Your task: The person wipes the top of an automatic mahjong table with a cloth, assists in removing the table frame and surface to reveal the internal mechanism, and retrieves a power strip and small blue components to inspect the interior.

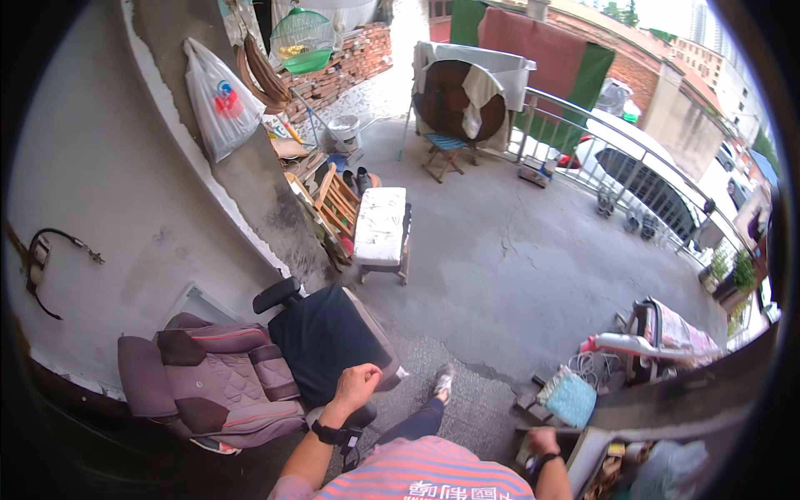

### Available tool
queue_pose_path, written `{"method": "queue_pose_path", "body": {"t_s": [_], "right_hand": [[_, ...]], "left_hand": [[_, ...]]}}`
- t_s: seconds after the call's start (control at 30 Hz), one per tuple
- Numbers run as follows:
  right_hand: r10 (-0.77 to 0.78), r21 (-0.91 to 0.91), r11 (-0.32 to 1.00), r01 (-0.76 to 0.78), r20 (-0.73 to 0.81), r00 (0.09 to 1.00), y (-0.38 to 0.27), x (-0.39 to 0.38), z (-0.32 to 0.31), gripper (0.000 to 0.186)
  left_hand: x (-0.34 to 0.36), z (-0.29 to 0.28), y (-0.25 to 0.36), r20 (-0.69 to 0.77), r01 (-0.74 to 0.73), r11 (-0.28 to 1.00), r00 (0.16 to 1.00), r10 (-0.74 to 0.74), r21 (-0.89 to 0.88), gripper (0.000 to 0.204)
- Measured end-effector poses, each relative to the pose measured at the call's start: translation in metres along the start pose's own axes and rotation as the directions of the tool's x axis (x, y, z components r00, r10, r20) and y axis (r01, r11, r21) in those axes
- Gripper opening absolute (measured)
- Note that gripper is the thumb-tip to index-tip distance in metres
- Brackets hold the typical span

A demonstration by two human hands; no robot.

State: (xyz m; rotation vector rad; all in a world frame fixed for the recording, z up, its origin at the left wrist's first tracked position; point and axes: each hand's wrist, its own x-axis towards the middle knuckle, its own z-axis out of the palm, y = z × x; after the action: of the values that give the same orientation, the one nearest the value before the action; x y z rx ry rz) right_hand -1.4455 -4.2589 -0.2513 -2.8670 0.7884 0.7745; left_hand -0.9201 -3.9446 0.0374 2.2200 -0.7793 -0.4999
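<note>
Left hand (358, 385), fingers curled closed, over the chair (237, 371); right hand (544, 442), near the blue cushion (569, 398), grip unclear

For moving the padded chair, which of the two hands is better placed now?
Probably the left hand: it appears close to the padded chair, though contact is unclear. The right hand is clearly farther away, to the right.
</note>
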Motion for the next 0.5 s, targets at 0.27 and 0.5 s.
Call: {"method": "queue_pose_path", "body": {"t_s": [0.27, 0.5], "right_hand": [[0.498, 0.982, -0.183, -0.052, 0.138, 0.856, 0.111, 0.254, -0.289, 0.005], [0.349, 0.843, 0.388, -0.373, 0.24, 0.906, 0.23, 0.343, -0.246, 0.023]], "left_hand": [[0.291, 0.072, 0.104, -0.025, -0.118, 0.993, 0.993, 0.117, -0.018, 0.018], [0.53, 0.083, 0.157, -0.074, -0.202, 0.976, 0.978, 0.196, -0.077, 0.02]]}}
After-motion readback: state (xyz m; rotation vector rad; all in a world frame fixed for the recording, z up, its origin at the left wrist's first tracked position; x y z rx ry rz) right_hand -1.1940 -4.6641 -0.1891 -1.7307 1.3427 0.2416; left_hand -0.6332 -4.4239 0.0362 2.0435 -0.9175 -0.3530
